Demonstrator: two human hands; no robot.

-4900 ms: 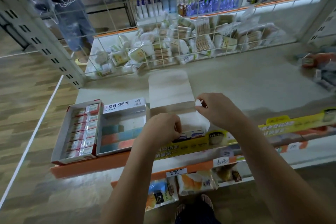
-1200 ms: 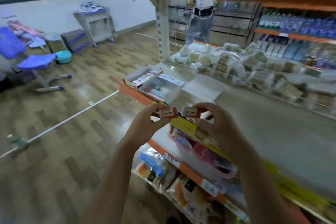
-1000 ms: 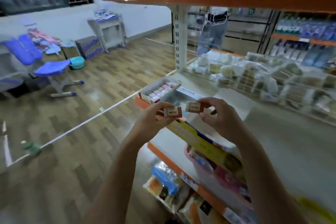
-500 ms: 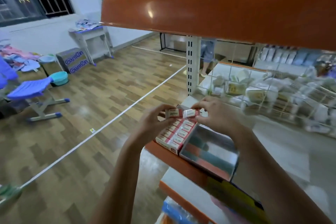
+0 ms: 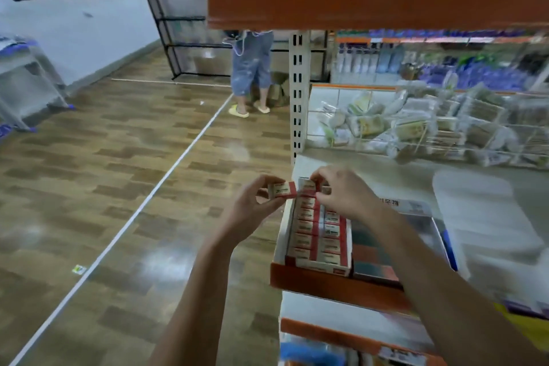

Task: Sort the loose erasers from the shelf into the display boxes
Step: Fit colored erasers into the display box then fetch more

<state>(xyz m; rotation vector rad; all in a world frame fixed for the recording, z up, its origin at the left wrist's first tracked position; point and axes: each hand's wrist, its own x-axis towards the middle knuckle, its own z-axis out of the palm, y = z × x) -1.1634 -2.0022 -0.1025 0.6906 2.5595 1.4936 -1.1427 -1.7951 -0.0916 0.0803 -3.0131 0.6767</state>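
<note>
Clearly red-and-white sleeved eraser (image 5: 282, 189) pinched in left hand (image 5: 252, 211).

a single head-worn view looks forward and down, close above the fingers (image 5: 269, 187); the shelf (image 5: 490, 187) runs right of them, the floor (image 5: 104, 187) left.

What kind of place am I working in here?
Most likely a small shop aisle. Orange-edged metal shelving holds a display box of red-and-white erasers, wire baskets behind hold packaged goods, and bottles line a farther rack. The left hand holds one eraser.
</note>
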